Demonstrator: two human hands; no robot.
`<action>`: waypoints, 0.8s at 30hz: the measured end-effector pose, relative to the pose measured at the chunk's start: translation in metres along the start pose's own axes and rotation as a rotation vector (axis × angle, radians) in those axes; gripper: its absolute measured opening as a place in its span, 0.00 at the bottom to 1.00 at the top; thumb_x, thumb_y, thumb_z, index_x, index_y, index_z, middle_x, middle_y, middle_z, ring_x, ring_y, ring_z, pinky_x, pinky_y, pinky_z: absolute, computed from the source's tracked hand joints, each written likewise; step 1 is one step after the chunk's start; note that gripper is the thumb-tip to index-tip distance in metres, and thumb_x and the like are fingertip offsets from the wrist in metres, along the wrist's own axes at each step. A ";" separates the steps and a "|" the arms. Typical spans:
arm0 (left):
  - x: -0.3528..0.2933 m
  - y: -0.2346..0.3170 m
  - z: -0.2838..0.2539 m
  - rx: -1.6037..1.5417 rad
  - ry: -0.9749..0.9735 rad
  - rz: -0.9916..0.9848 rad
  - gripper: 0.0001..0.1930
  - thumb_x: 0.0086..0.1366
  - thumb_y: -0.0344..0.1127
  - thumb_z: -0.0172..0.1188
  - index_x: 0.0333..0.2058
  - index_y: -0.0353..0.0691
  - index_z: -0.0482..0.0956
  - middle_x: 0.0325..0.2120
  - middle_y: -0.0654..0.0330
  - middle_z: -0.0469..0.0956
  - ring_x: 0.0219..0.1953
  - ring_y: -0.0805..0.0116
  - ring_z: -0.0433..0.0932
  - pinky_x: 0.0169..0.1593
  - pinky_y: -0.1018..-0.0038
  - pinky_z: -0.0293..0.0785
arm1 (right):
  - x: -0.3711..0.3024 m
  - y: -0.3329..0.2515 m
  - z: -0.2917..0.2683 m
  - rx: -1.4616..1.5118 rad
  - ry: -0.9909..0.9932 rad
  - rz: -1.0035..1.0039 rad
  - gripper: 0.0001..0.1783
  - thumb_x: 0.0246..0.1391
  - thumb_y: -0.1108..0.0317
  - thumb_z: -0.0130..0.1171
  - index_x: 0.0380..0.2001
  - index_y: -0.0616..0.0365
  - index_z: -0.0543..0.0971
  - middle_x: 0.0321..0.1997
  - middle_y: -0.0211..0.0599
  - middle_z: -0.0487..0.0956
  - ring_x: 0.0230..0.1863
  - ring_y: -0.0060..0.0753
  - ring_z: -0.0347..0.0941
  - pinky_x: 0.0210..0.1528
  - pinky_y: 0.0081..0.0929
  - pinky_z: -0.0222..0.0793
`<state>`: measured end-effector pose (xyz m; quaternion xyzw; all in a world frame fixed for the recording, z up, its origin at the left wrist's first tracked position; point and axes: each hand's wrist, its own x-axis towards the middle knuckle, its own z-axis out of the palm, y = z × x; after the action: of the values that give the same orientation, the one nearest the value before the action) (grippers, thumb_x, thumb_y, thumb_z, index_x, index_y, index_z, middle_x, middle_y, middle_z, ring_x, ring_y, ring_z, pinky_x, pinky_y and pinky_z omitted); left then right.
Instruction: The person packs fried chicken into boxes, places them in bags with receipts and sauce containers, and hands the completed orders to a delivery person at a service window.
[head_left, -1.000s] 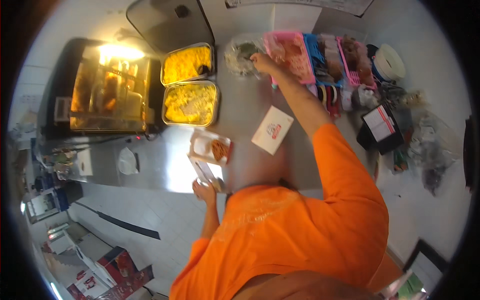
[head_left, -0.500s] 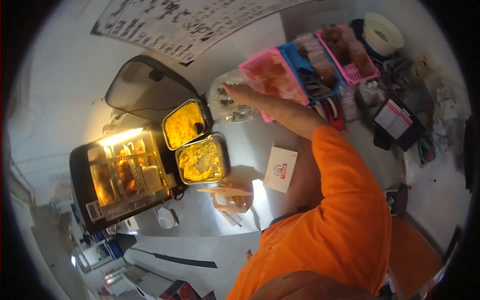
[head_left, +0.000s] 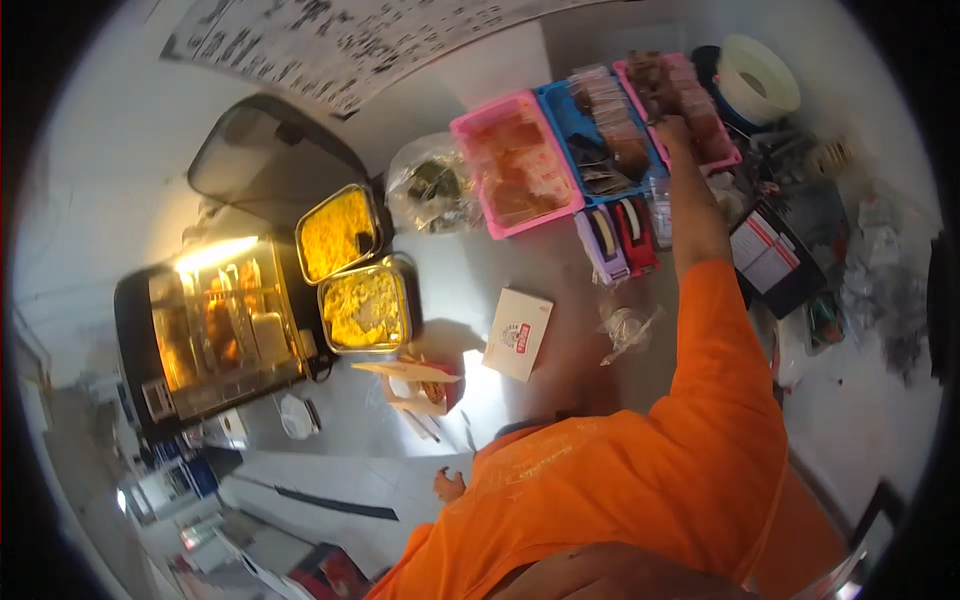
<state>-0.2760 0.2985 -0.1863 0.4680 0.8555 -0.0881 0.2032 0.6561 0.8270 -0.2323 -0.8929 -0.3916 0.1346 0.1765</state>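
Observation:
My right hand (head_left: 672, 132) reaches over the near end of the pink basket (head_left: 722, 162) at the back right, which holds rows of clear and brown packets. Its fingers are turned away and partly hidden among the packets, so what they grip does not show. Down by my side, my left hand (head_left: 449, 486) hangs below the counter edge with fingers loosely curved apart and nothing in it. A blue basket (head_left: 570, 140) with clear and dark sachets stands beside the pink one. Left of that is another pink basket (head_left: 520, 165) with reddish packets.
On the steel counter lie a white box (head_left: 518, 335), an open carton (head_left: 430, 390) with food, a small clear plastic wrap (head_left: 628, 328) and two tape dispensers (head_left: 617, 240). A clear bag (head_left: 432, 185), two trays of yellow food (head_left: 365, 310) and a lit display warmer (head_left: 220, 330) stand left.
My right hand has moved right, from the clear bag to the far pink basket. My left hand shows more fully. The plastic wrap, formerly behind my arm, is visible, and the view has shifted.

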 end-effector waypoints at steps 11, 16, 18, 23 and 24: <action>-0.029 -0.008 0.006 -0.059 -0.055 -0.175 0.25 0.56 0.48 0.67 0.54 0.59 0.75 0.58 0.54 0.71 0.65 0.48 0.63 0.64 0.41 0.58 | -0.002 0.047 -0.013 -0.290 0.123 -0.078 0.26 0.61 0.45 0.52 0.36 0.56 0.88 0.39 0.50 0.86 0.43 0.51 0.84 0.45 0.48 0.79; -0.066 -0.013 -0.008 -0.131 -0.077 -0.370 0.23 0.58 0.46 0.67 0.53 0.57 0.76 0.60 0.56 0.70 0.66 0.48 0.60 0.63 0.41 0.58 | -0.010 0.019 -0.029 -0.225 0.128 -0.031 0.26 0.60 0.46 0.53 0.36 0.56 0.88 0.39 0.50 0.86 0.43 0.50 0.84 0.46 0.47 0.78; -0.071 -0.011 -0.012 -0.151 -0.106 -0.366 0.22 0.59 0.46 0.66 0.53 0.55 0.77 0.60 0.56 0.69 0.66 0.49 0.59 0.64 0.42 0.57 | -0.011 0.014 -0.036 -0.214 0.137 -0.019 0.25 0.60 0.46 0.54 0.36 0.56 0.88 0.39 0.50 0.86 0.42 0.49 0.84 0.46 0.47 0.78; -0.085 -0.010 -0.015 -0.146 -0.136 -0.416 0.22 0.59 0.45 0.66 0.53 0.55 0.78 0.61 0.56 0.69 0.67 0.49 0.59 0.65 0.43 0.57 | -0.014 0.015 -0.041 -0.176 0.146 0.020 0.25 0.60 0.46 0.55 0.36 0.57 0.88 0.39 0.49 0.86 0.42 0.49 0.84 0.46 0.45 0.78; -0.090 -0.009 -0.015 -0.145 -0.156 -0.442 0.22 0.59 0.45 0.66 0.53 0.55 0.78 0.61 0.56 0.69 0.67 0.49 0.59 0.65 0.43 0.57 | -0.016 0.014 -0.039 -0.172 0.140 0.020 0.25 0.59 0.46 0.55 0.36 0.57 0.88 0.39 0.49 0.86 0.42 0.49 0.84 0.46 0.45 0.78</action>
<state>-0.2447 0.2300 -0.1342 0.2452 0.9230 -0.1045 0.2777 0.6689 0.7980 -0.2015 -0.9159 -0.3794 0.0399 0.1249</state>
